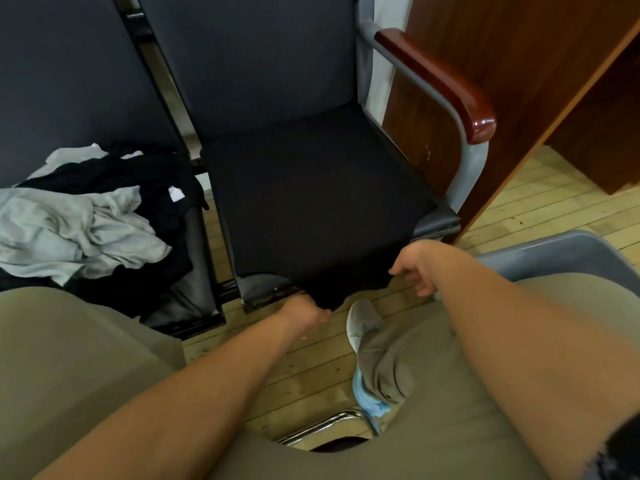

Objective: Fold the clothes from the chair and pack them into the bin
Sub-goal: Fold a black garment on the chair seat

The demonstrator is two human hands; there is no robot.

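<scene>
Head view: a black garment (311,202) lies spread flat over the seat of the armchair (263,64) at twelve o'clock, its near hem hanging off the front edge. The left hand (304,311) curls round that hem at six o'clock, and the right hand (414,268) pinches the hem's other corner at about four o'clock. The fold looks barely begun, with the piece laid out and no crease made yet. A rumpled pile of clothes (79,223) waits on the second chair (69,64) at nine o'clock. The bin (554,249) sits at three o'clock with only its rim showing, so I cannot tell whether anything is packed. The count is two chairs, one bin, one spread garment and one pile of grey and black pieces too tangled to number.
</scene>
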